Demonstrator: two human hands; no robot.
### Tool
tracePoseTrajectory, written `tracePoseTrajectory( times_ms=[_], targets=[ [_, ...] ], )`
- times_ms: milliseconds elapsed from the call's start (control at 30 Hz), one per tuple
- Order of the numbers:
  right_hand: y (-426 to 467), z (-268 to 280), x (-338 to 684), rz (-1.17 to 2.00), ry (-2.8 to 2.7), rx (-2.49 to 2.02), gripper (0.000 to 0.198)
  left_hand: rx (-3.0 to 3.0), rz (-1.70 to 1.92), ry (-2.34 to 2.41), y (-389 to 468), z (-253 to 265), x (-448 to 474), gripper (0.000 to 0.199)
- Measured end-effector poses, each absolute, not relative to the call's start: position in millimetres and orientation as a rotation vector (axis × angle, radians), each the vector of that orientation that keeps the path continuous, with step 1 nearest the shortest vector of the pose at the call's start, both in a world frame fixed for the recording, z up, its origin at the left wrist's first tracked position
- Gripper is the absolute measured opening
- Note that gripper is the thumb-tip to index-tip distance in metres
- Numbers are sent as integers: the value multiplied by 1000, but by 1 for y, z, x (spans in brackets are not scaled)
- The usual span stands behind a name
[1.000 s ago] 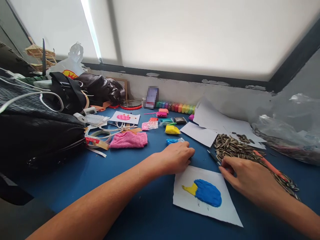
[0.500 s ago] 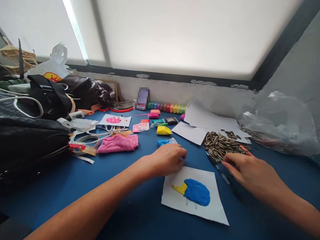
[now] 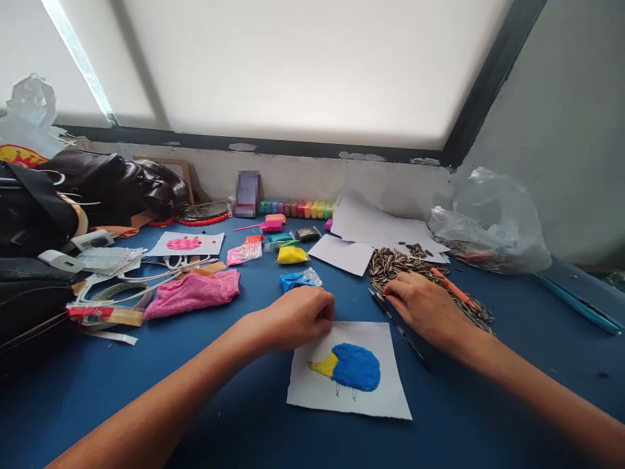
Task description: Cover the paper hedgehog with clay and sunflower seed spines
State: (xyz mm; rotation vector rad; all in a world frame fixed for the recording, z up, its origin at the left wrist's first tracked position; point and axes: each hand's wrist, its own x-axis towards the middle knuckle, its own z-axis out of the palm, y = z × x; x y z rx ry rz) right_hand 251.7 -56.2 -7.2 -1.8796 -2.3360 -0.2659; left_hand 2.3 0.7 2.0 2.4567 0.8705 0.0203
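Note:
My left hand (image 3: 307, 316) is closed, its fingers curled at the upper left edge of a white sheet of paper (image 3: 394, 397). What is in it, if anything, is hidden. On that sheet is a bird-like shape: a blue clay body (image 3: 356, 368), a yellow clay part (image 3: 323, 366) and two drawn legs. My right hand (image 3: 420, 303) reaches to the near edge of a pile of striped sunflower seeds (image 3: 395, 260), fingertips pinched together low over it. I cannot make out what lies between them. A dark pen (image 3: 403, 332) lies just beside that hand.
Behind my left hand lie a blue clay packet (image 3: 299, 279), a yellow clay packet (image 3: 291, 255) and a pink cloth (image 3: 195, 293). Orange-handled scissors (image 3: 454, 288) lie by the seeds. White sheets (image 3: 342, 253), a clear plastic bag (image 3: 502, 228) and black bags (image 3: 29, 286) stand around.
The view has turned right, so things sit further left. My right hand has moved left along the near edge of the seed pile. My left hand stays by the paper's top edge.

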Motion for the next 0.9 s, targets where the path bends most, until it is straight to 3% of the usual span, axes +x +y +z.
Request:
tracePoseTrajectory(
  times_ms=[233,700,900],
  targets=[
    [-68,7,246,-268,-2233,-1847,25,2490,78,877,0,0,3,10],
    [-93,21,240,137,-2089,-1863,21,2470,308,849,-1,-5,6,17],
    [-92,17,244,9,-2145,-1873,22,2420,224,801,-4,-2,5,16]
  ],
)
